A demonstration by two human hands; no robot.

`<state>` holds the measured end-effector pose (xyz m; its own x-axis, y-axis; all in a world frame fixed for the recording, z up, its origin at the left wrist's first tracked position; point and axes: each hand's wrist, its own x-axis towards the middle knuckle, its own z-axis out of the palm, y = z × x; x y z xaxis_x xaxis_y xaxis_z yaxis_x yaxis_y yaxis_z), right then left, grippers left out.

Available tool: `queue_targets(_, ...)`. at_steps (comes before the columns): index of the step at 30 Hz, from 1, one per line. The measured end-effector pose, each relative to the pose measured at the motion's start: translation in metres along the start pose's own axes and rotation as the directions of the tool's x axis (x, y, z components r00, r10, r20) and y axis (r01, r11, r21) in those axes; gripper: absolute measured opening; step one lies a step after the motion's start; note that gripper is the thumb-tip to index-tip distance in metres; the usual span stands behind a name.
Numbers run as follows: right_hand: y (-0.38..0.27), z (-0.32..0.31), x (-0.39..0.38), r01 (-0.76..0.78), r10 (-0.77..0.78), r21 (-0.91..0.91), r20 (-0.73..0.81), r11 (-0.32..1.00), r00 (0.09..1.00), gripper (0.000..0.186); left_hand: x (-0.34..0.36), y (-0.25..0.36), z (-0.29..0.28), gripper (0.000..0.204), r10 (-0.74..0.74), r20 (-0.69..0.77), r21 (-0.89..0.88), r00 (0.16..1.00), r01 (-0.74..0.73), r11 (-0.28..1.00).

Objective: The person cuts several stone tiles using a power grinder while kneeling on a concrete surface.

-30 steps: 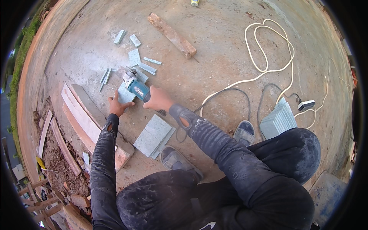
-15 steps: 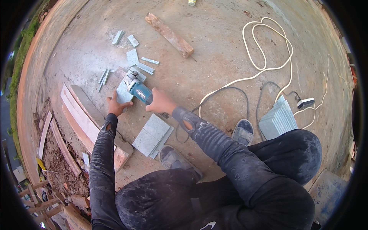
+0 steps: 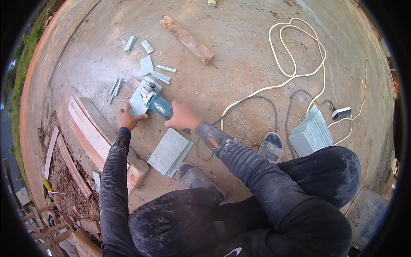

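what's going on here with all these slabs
A crouching person grips a teal angle grinder in the right hand, the tool's disc end over a pale green slab. The left hand, fingers spread, touches that slab's edge. Smaller pieces lie beyond; a low pile of slabs lies nearer the person, and a taller stack stands to the right.

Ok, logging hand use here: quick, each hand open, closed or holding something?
Left hand: open, thumb and fingers spread at the pale tile's near end.
Right hand: closed, holding the blue-green angle grinder by its rear.
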<state>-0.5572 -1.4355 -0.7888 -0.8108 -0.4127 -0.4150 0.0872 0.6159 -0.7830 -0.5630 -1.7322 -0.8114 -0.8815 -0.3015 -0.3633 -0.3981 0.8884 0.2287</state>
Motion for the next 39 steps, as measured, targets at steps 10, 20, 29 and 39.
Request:
queue_targets(10,0.006,0.001,-0.004,0.017,-0.017,0.014,0.003,1.000,1.000,0.063,0.002,-0.003,0.002,0.133,0.018,-0.019,0.016,1.000,-0.018,1.000)
queue_targets(20,0.002,-0.012,-0.014,-0.023,0.021,0.038,0.073,0.999,0.997,0.067,0.004,-0.005,0.003,0.131,0.014,-0.012,-0.004,1.000,-0.014,1.000)
queue_targets(29,-0.002,-0.016,-0.016,-0.033,0.030,0.041,0.063,0.999,0.998,0.065,0.001,-0.001,0.000,0.131,0.002,-0.005,-0.004,1.000,-0.002,1.000)
queue_targets(39,0.000,-0.008,-0.003,-0.017,0.016,0.013,0.033,1.000,0.999,0.059,0.001,-0.001,0.000,0.131,0.021,0.001,0.001,1.000,-0.021,1.000)
